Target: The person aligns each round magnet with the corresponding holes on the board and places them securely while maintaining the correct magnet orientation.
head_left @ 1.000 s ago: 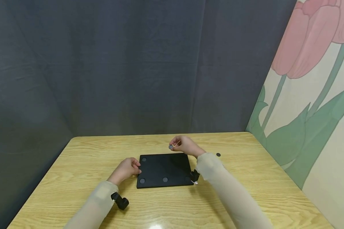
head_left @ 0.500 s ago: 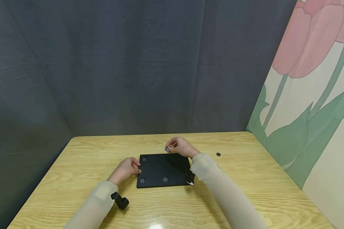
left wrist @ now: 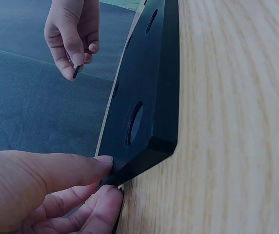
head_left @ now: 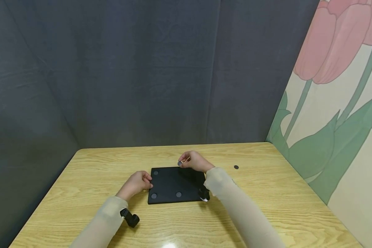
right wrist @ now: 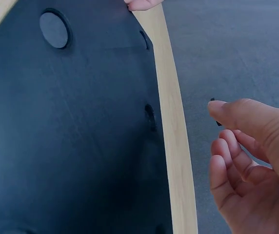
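Pinching a small dark grey disc (head_left: 179,163) between thumb and fingertips, the right hand (head_left: 195,161) is raised near the far edge of a rectangular black board (head_left: 170,182). Its grip is closed down to the thickness of that disc; the right wrist view shows the disc nearly edge-on, apart from the board, with the other fingers curled in towards the palm. The board lies flat on the wood-grain tabletop (head_left: 90,193). At its left side, the left hand (head_left: 136,184) has its thumb on the upper edge and a finger against the side, so that this grip is nearly closed, with the board's edge pinched in it.

Three grey circles show in the head view on the board's surface: one by the far left corner, one by the near left corner, and one along the near edge. Round recesses are cut into it, and the right wrist view shows a grey circular face (right wrist: 55,30) within a dark rim. A loose dark disc (head_left: 236,167) lies on the tabletop to the right of the board, well apart from it. Behind hangs a dark blue-grey curtain (head_left: 142,69), beside a tulip mural (head_left: 320,51).
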`<act>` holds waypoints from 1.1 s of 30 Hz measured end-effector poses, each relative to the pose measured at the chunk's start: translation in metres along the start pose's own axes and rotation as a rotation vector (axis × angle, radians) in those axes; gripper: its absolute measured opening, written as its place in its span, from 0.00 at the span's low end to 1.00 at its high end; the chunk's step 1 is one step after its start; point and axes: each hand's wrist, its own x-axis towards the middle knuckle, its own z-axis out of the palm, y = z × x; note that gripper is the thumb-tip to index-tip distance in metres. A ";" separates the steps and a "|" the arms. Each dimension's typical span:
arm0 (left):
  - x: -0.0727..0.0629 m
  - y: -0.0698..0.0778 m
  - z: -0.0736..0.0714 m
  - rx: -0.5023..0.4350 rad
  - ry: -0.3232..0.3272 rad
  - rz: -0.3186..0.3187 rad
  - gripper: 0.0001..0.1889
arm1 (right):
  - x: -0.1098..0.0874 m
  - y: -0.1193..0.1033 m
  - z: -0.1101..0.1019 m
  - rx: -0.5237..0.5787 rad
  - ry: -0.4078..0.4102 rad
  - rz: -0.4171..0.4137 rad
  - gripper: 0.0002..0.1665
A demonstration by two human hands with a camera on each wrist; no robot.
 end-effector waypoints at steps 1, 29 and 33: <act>0.000 0.000 0.000 -0.002 -0.001 -0.001 0.11 | 0.000 0.001 0.001 -0.001 -0.002 0.000 0.10; 0.000 0.001 0.000 -0.014 -0.009 0.021 0.11 | 0.005 0.009 0.017 -0.008 -0.027 0.075 0.08; 0.001 0.001 0.000 -0.012 -0.008 0.024 0.11 | 0.006 0.011 0.019 -0.013 -0.029 0.076 0.08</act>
